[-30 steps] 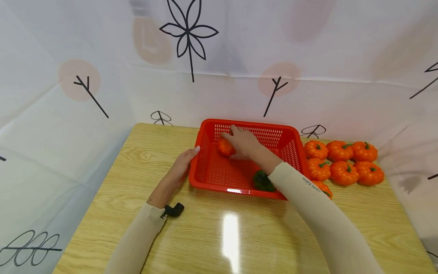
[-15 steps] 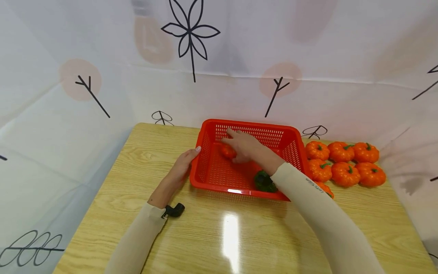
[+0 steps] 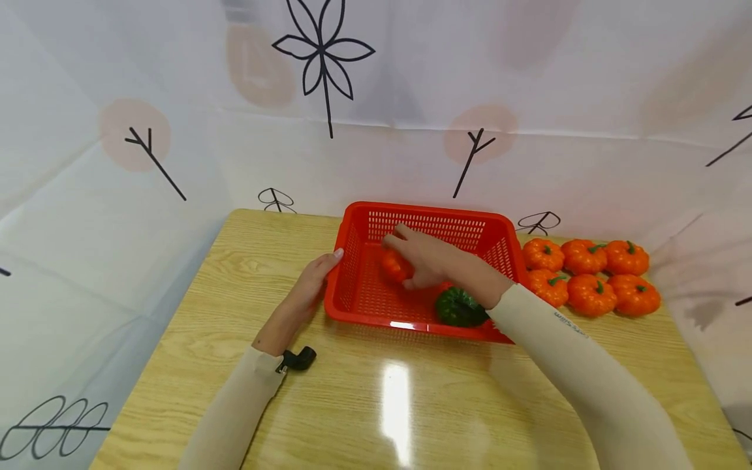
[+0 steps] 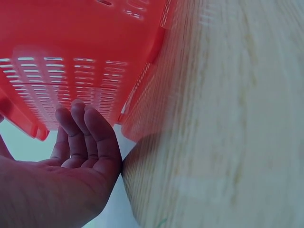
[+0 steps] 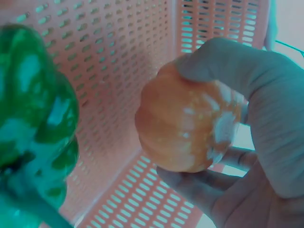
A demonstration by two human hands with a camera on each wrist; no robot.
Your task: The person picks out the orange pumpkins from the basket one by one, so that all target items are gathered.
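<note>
A red plastic basket point(image 3: 376, 325) with slotted walls stands on the wooden table. My left hand point(image 3: 308, 287) holds its left side, thumb at the rim. In the left wrist view the fingers point(image 4: 97, 137) of that hand bend beside the outer wall. Inside the basket my right hand point(image 3: 425, 258) grips a small orange pumpkin point(image 5: 183, 123), thumb over one side and fingers round the other. A dark green ribbed vegetable point(image 3: 459, 308) with a thick stem point(image 5: 33, 202) lies at the basket's near right, partly behind the right forearm.
Several orange pumpkins point(image 3: 590, 296) stand in rows on the table just right of the basket. A patterned white cloth point(image 3: 388, 163) hangs close behind the table. A black wrist mount point(image 3: 301, 359) sits at the left cuff.
The right wrist and forearm have swung right, showing more of the green vegetable. The pumpkin under the right hand sits slightly nearer and further right. The left hand has stayed put.
</note>
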